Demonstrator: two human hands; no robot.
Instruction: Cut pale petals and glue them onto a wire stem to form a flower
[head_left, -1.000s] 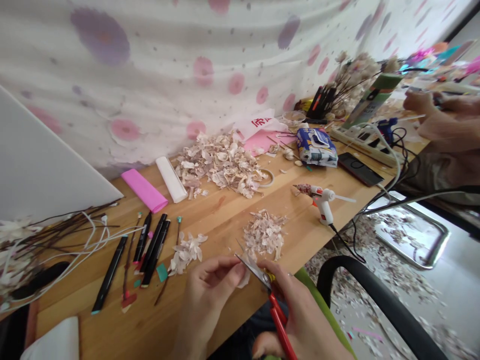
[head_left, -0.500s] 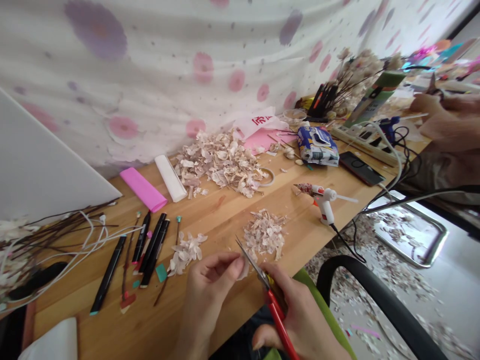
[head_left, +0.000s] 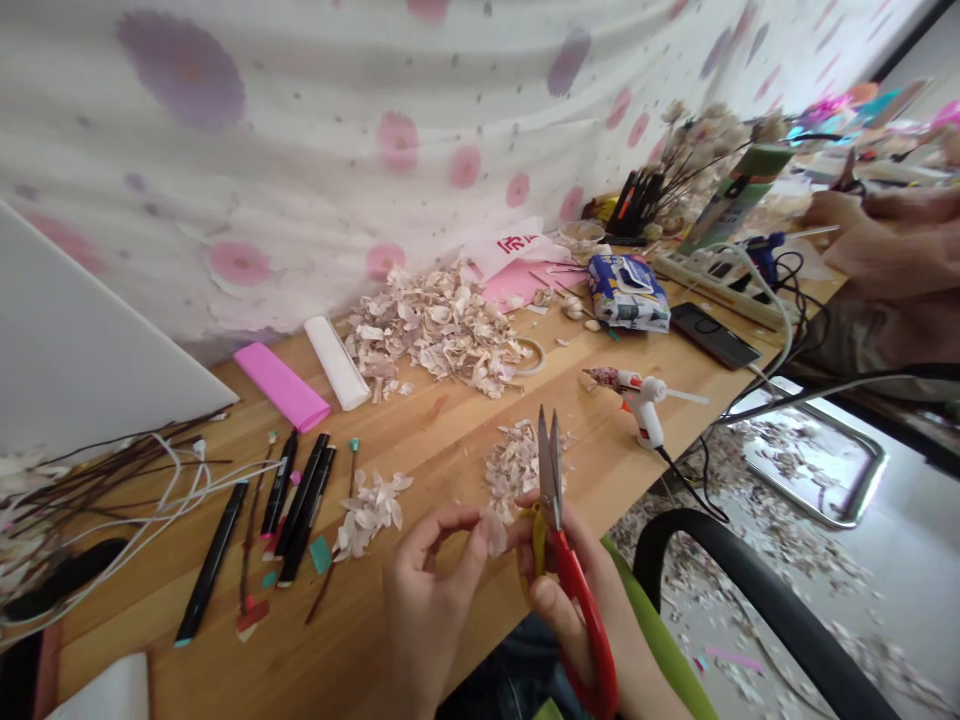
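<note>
Between thumb and forefinger, my left hand (head_left: 435,590) pinches a small pale petal (head_left: 493,535) above the table's front edge. My right hand (head_left: 592,590) is wrapped around scissors (head_left: 551,475) with red and yellow handles; the blades point away from me and stand slightly apart. A fingertip of the right hand is close to the petal, and I cannot tell if it touches. Just beyond the blades lies a heap of small petals (head_left: 510,465), partly hidden by them. Left of my left hand is a smaller group of trimmed petals (head_left: 375,510).
A large petal pile (head_left: 442,330) lies by the curtain, near a tape roll (head_left: 531,356). Black markers (head_left: 307,510) are at left. A glue gun (head_left: 637,395) with its cord rests at right, near a phone (head_left: 712,335). Another person's hands (head_left: 885,235) are at far right.
The scissors have swung from pointing left at the petal to pointing away, with their blades parted. My right fingers have moved toward the petal, still pinched in my left hand.
</note>
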